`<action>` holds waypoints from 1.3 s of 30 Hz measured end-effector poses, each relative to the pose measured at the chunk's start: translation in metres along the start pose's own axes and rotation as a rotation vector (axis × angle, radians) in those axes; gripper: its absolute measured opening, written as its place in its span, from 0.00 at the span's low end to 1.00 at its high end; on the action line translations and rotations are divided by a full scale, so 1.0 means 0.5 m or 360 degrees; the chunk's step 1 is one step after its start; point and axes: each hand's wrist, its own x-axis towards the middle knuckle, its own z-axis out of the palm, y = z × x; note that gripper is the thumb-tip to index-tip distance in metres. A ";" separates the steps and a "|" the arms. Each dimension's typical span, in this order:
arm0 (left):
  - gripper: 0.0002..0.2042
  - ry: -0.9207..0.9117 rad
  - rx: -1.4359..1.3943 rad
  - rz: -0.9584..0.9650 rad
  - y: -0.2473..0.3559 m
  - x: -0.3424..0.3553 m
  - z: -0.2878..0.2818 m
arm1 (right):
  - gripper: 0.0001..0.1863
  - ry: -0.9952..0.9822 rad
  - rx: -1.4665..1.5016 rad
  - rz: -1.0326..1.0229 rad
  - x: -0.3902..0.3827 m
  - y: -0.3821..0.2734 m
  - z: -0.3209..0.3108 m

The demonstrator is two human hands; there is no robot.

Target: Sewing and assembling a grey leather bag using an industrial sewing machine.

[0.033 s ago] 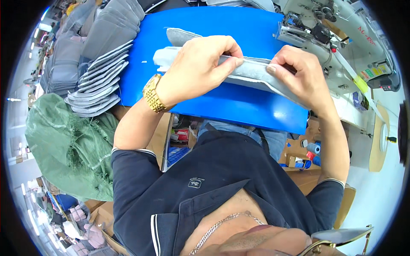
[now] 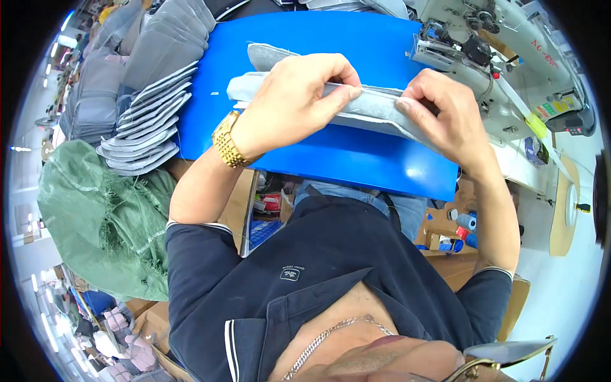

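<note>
Lying at far left, a stack of grey pieces (image 2: pixel 149 121) flanks the blue table (image 2: pixel 356 159). My left hand (image 2: pixel 296 102) and right hand (image 2: pixel 442 114) pinch shut on a grey fabric strip (image 2: pixel 369 108) above it, sewing machine (image 2: pixel 503 63) right.

Long grey padded fabric strip (image 2: pixel 375 108), folded lengthwise, held level above blue board, running left to right. 2 hands pinch its upper edge. Second grey piece (image 2: pixel 264 56) lies flat just behind it.
</note>
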 end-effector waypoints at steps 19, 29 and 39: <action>0.08 0.0183 0.0350 0.0286 -0.014 0.011 0.018 | 0.10 0.0037 0.0048 0.0027 -0.014 0.004 0.006; 0.05 0.0150 0.0186 0.0315 -0.015 0.032 -0.004 | 0.11 -0.0045 0.0203 0.0143 -0.001 -0.001 -0.010; 0.05 -0.0163 0.0312 0.0256 0.010 0.078 -0.055 | 0.19 -0.0495 0.0531 0.0284 0.033 0.034 -0.059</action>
